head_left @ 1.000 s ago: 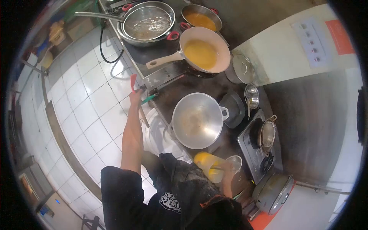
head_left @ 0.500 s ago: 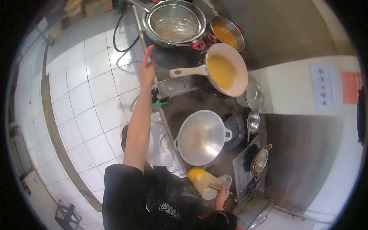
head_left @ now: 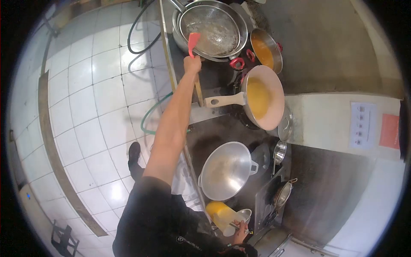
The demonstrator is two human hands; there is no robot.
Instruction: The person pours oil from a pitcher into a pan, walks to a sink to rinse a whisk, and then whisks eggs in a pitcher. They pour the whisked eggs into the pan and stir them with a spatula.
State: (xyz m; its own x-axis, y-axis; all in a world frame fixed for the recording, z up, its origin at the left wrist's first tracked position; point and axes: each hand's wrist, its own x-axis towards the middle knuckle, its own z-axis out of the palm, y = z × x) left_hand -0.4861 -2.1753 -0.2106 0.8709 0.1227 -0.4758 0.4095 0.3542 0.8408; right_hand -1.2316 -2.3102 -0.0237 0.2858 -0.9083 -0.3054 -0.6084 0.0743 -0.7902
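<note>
Red spatula (head_left: 193, 40) gripped tight in my left hand (head_left: 192, 64), blade at rim of steel strainer (head_left: 214, 28); my right hand (head_left: 241, 228) beside yellow jug (head_left: 220, 214) (grip too small to tell)

The left arm (head_left: 171, 124) stretches straight ahead, the left hand (head_left: 192, 64) clenched in a fist, while the right hand (head_left: 241, 226) sits low by the body, fingers curled closed.
</note>
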